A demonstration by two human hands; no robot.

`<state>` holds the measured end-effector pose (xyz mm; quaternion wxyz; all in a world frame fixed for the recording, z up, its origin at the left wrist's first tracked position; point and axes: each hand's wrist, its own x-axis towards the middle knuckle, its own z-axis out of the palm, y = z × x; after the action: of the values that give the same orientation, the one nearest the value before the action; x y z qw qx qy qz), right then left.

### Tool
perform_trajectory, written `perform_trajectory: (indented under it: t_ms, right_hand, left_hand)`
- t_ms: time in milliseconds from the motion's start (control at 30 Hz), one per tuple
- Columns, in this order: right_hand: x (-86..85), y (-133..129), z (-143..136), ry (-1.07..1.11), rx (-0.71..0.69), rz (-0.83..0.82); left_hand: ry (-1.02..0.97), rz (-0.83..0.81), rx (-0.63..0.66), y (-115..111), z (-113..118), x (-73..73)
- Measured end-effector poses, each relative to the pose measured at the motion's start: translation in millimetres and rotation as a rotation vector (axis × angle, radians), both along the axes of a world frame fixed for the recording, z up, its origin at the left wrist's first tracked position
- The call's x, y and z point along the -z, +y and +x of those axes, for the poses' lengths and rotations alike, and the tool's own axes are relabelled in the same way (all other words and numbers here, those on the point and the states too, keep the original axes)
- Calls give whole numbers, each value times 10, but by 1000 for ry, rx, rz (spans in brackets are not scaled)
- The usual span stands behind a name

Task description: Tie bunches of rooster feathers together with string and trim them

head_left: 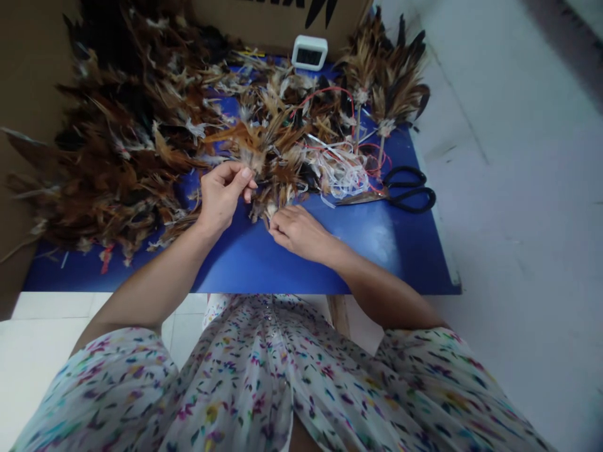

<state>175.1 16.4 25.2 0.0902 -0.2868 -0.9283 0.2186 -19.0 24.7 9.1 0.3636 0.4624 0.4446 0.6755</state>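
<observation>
While your forearms reach across the blue bench (264, 270), your right hand (304, 233) curls, its fingers closed on the pale base of a small feather tuft (270, 209). Your left hand (221, 196) brings thumb and fingertips together beside brown feathers (252, 157) just beyond them; whether those fingers pinch a quill, you cannot tell from this angle. To the left of your left-hand fingers, a heap of brown and black feathers (141, 141) covers much of the bench. Beyond and to the right of your right-hand fingers lies a tangle of clear strips (348, 179), with black-handled scissors (387, 192) touching or just beside it. Farther past the fingers, two feather bundles (398, 97) on sticks rest at right, near a white display device (309, 52) before a cardboard box (268, 25).
</observation>
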Motion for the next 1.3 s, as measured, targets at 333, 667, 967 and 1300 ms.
perform_trajectory:
  t_ms: [333,667,967,1300]
  right_hand:
    - [-339,212,365,477,86,-649]
    - [-433,346,574,545,207,-697]
    - [-457,409,813,41,192,-291]
    - [-254,375,586,-13,233,-16]
  left_hand:
    - [-7,-46,14,-31,13,-37]
    - [-4,-99,57,-83,28,-49]
    - [-42,-151,112,-106,33,-51]
    - [-61,-205,121,-108,25,-45]
